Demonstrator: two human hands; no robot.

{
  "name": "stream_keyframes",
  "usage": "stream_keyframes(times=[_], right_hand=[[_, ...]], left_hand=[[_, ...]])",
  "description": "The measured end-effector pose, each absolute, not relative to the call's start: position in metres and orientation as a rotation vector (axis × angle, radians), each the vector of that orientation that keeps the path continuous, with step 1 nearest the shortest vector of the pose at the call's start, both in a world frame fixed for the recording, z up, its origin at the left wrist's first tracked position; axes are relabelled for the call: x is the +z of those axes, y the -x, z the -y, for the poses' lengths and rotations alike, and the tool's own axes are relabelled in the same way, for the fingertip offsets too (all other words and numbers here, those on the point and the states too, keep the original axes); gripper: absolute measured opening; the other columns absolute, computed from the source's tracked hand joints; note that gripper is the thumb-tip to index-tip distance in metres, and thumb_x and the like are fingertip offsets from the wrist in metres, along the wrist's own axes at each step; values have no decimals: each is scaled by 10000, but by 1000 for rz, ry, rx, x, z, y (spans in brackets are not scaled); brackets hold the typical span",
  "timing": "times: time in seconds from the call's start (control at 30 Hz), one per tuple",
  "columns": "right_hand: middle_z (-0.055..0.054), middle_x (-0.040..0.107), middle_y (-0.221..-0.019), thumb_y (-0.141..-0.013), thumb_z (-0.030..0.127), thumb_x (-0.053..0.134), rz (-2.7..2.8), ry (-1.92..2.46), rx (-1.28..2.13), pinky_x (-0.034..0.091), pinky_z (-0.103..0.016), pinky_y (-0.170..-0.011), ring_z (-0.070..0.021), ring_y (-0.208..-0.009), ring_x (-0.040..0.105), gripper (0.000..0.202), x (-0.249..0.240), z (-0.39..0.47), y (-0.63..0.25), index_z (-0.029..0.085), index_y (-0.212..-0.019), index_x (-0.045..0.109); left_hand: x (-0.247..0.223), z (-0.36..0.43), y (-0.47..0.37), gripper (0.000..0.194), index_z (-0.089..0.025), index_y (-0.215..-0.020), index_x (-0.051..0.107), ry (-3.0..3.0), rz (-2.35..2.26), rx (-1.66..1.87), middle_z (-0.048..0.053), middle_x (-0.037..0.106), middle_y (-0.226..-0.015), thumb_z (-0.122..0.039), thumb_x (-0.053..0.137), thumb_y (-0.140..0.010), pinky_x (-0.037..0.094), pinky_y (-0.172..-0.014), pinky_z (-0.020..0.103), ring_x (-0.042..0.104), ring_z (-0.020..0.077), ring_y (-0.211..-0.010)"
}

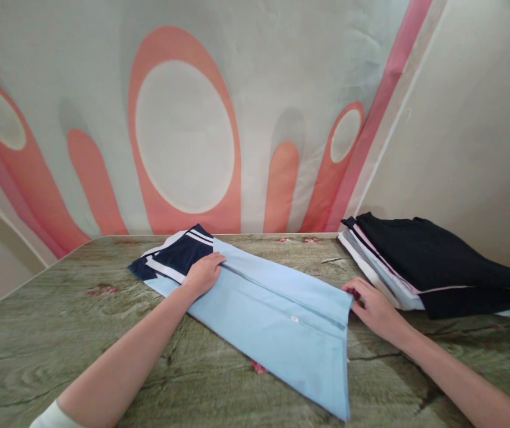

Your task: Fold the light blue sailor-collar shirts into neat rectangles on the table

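A light blue garment (pixel 273 321) lies folded lengthwise and slanting across the table, with a small white tag on it. Its left end has a navy part (pixel 177 255) with white stripes. My left hand (pixel 204 274) rests on the garment beside the navy part, fingers lying flat on the cloth. At the garment's upper right corner, my right hand (pixel 366 300) pinches the edge between thumb and fingers, and the corner is drawn slightly up.
A stack of folded clothes (pixel 419 255), black on top with white, grey and pink layers below, sits at the right. The wood-patterned table (pixel 81 333) meets a wall (pixel 255 119) with coral shapes at its back edge.
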State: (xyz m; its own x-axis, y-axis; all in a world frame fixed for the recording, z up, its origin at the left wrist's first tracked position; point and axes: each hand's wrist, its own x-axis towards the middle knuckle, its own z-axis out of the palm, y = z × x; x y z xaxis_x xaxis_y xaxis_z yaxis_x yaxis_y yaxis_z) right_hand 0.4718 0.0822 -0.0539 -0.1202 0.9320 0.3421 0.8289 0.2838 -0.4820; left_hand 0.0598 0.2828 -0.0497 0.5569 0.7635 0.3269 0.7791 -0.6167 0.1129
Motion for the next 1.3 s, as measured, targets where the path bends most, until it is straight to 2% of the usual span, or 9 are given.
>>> stream_keyframes(times=[0.17, 0.3, 0.5, 0.67, 0.87, 1.03, 1.17, 1.3], right_hand=[[-17, 548, -811, -775, 169, 470, 1924, 1562, 317, 452, -301, -655, -161, -711, 527, 64, -54, -81, -467, 207, -827, 473], [-20, 570, -840, -774, 173, 473, 1881, 1522, 440, 448, -285, -650, -155, -729, 537, 61, -55, -82, -463, 210, -794, 430], [24, 535, -691, -737, 168, 464, 1837, 1623, 375, 414, -264, -560, -140, -607, 505, 80, -56, -87, -469, 213, -799, 441], [28, 540, -673, -744, 182, 455, 1853, 1669, 345, 421, -271, -554, -142, -592, 511, 52, -61, -89, -477, 212, -786, 460], [-61, 581, -970, -731, 83, 393, 1848, 1666, 19, 463, -389, -807, -212, -916, 563, 289, -51, -81, -485, 203, -960, 522], [-81, 519, -1241, -827, 209, 472, 2051, 1484, -53, 365, -440, -1008, -243, -1167, 461, 358, -34, -69, -457, 228, -1182, 504], [-79, 474, -1324, -826, 319, 536, 2291, 1464, 64, 386, -456, -1001, -256, -1202, 443, 467, -40, -64, -439, 242, -1281, 461], [-63, 549, -1252, -865, 268, 470, 2344, 1516, 21, 424, -433, -972, -232, -1142, 508, 344, -51, -65, -444, 242, -1197, 555]], left_hand=[[-50, -282, -61, 401, -180, -1125, 593, 2734, 1345, -547, 28, 573, -1218, -166, 353, -803, 316, -1048, 302, 437, 175, -1215], [-48, -282, -61, 395, -178, -1122, 591, 2739, 1334, -554, 32, 572, -1217, -168, 354, -806, 316, -1050, 313, 446, 181, -1206], [-46, -280, -62, 387, -160, -1113, 591, 2753, 1287, -585, 58, 569, -1208, -180, 345, -815, 327, -1040, 297, 477, 175, -1170], [-46, -278, -65, 400, -159, -1141, 580, 2756, 1291, -515, 52, 547, -1240, -188, 331, -829, 310, -1046, 299, 451, 174, -1194], [-50, -271, -71, 434, -132, -1259, 487, 2773, 1217, -325, 87, 453, -1343, -264, 307, -888, 228, -1075, 358, 353, 204, -1274], [-46, -264, -73, 478, -186, -1332, 396, 2825, 1221, -260, 88, 348, -1414, -398, 287, -918, 215, -1060, 405, 292, 222, -1309], [-40, -271, -58, 513, -185, -1378, 311, 2747, 1340, -301, 109, 298, -1437, -421, 248, -927, 239, -1041, 404, 282, 223, -1313], [-42, -282, -37, 520, -211, -1382, 303, 2633, 1564, -198, 112, 272, -1447, -443, 226, -923, 220, -1021, 502, 263, 265, -1317]])
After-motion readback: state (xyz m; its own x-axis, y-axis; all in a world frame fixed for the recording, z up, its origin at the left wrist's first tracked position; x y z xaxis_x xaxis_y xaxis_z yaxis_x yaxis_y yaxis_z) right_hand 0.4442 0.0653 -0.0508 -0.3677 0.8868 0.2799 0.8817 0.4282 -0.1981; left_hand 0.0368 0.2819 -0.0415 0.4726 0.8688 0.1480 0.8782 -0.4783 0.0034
